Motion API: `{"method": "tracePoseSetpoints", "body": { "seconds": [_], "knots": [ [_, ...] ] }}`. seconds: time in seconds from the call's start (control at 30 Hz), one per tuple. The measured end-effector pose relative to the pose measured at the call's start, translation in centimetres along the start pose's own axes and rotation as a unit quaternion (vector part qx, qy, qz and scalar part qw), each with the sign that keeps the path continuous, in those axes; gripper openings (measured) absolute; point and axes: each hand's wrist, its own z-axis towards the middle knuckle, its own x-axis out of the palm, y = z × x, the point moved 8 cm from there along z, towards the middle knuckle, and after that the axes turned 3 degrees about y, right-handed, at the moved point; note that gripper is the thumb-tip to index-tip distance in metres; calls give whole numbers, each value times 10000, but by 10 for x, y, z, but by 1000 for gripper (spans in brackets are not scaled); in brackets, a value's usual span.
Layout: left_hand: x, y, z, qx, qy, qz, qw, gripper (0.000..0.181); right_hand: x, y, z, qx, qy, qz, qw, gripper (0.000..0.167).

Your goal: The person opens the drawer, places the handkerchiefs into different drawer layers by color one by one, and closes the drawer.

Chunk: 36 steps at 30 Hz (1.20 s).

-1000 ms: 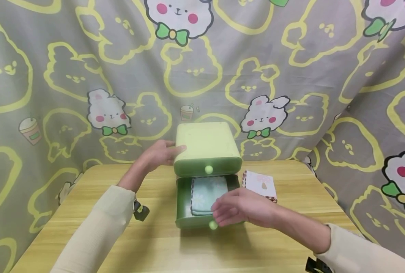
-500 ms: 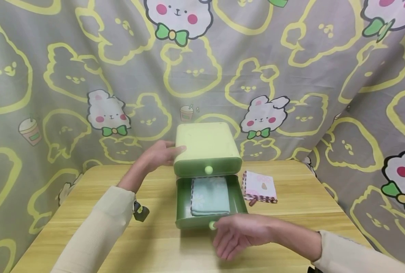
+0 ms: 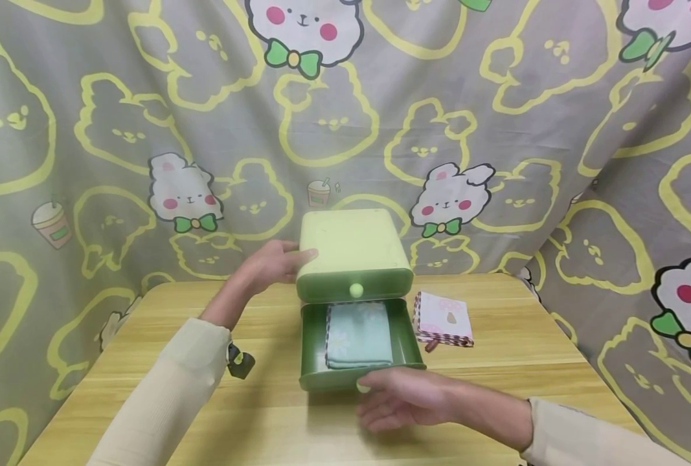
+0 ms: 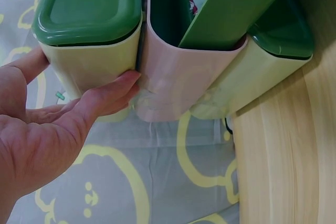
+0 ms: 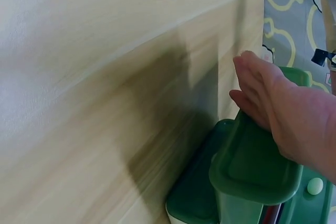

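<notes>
A small drawer cabinet (image 3: 353,243) has a cream top and green drawer fronts. Its middle drawer (image 3: 405,336) stands pulled out, with a folded pale-green cloth (image 3: 357,336) inside. My left hand (image 3: 272,264) rests on the cabinet's upper left corner, thumb on top. In the left wrist view the fingers (image 4: 113,93) of this left hand lie fairly straight along the cream side. At the front of the open drawer is my right hand (image 3: 406,398), beside the round knob (image 3: 363,386), which it partly covers. The right wrist view shows its fingers (image 5: 252,74) extended against the green front.
A folded white cloth (image 3: 443,317) with a checked edge lies on the wooden table (image 3: 252,414), right of the cabinet. Behind hangs a grey patterned curtain (image 3: 217,129). The top drawer's front (image 3: 328,285) sits closed above the open drawer.
My right hand has moved down from over the drawer opening to its front by the knob, uncovering the pale-green and white cloths. The left hand and drawer look unmoved.
</notes>
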Motion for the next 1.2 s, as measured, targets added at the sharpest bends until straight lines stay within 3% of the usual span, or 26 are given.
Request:
{"method": "tracePoseSetpoints", "body": {
  "seconds": [0.27, 0.57, 0.77, 1.0, 1.2],
  "knots": [
    [0, 1, 0, -3, -11, 3, 10000, 75, 0, 8, 3, -214, -348, 289, 9988, 57],
    [1, 1, 0, 34, -28, -59, 10000, 71, -4, 19, 12, -464, -454, 494, 9967, 44],
    [1, 0, 0, 43, -65, -18, 10000, 71, -12, 26, 20, -556, -588, 648, 9946, 41],
    [1, -1, -1, 39, -56, -85, 9999, 73, -22, 34, 31, -627, -719, 810, 9921, 52],
    [2, 0, -1, 40, -7, -167, 9999, 74, -33, 40, 46, -724, -924, 1016, 9879, 40]
  ]
}}
